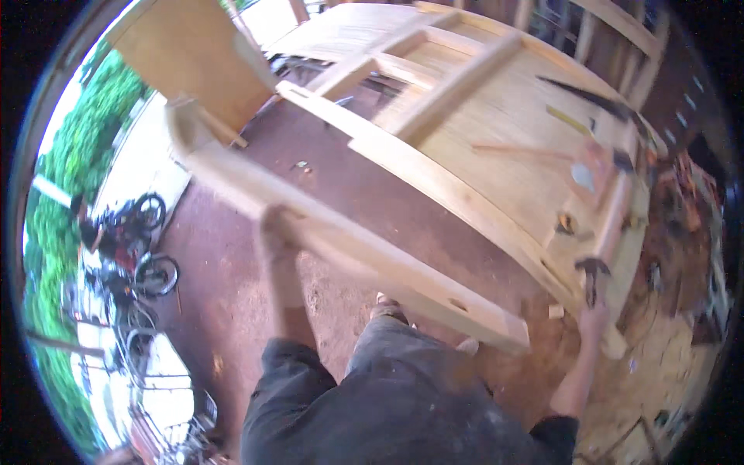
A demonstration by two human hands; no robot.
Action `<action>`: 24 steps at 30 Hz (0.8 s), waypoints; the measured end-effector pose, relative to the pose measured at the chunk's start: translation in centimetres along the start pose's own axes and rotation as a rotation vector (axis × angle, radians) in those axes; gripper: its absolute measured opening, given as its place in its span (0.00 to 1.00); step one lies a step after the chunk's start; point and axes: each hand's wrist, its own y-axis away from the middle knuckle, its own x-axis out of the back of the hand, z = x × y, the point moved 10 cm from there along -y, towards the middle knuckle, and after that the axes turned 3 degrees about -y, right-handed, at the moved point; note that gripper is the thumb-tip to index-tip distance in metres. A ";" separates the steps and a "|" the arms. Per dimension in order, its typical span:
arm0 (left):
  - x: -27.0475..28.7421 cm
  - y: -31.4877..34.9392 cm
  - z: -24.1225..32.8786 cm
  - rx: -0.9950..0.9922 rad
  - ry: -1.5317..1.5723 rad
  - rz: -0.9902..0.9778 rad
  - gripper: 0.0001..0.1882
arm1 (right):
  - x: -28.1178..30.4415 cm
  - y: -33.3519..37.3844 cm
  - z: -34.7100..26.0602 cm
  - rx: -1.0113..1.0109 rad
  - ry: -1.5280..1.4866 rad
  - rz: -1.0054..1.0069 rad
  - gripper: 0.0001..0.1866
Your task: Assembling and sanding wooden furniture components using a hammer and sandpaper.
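Observation:
My left hand [280, 226] is closed on a long, pale wooden beam [349, 249]. The beam hangs slantwise in front of my body and has mortise slots cut in it; motion blurs it a little. Low at the right, my right hand [594, 319] grips a hammer [593, 267], its dark head pointing away from me. That hammer is beside the near corner of a wooden frame [465, 198], which has crosspieces and lies over a large plywood board [496, 116].
On the board lie a hand saw [581, 93], a yellow strip [568, 118], a tape measure [566, 225] and a thick wooden piece [614, 221]. A brown panel [198, 62] stands far left. Motorcycles [128, 240] are parked at left. Wood scraps [666, 356] litter the right floor.

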 end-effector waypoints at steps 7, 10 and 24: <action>-15.1 -12.3 -10.7 0.446 0.167 -0.315 0.20 | 0.6 -0.5 0.7 -0.256 0.125 0.214 0.32; -20.4 -17.4 -15.0 0.565 0.013 -0.359 0.12 | 3.3 0.5 -2.0 -0.284 0.337 0.301 0.30; -39.4 -27.3 -30.4 -0.137 -1.169 -0.786 0.24 | -19.0 51.6 -11.5 -1.203 -0.175 -0.254 0.18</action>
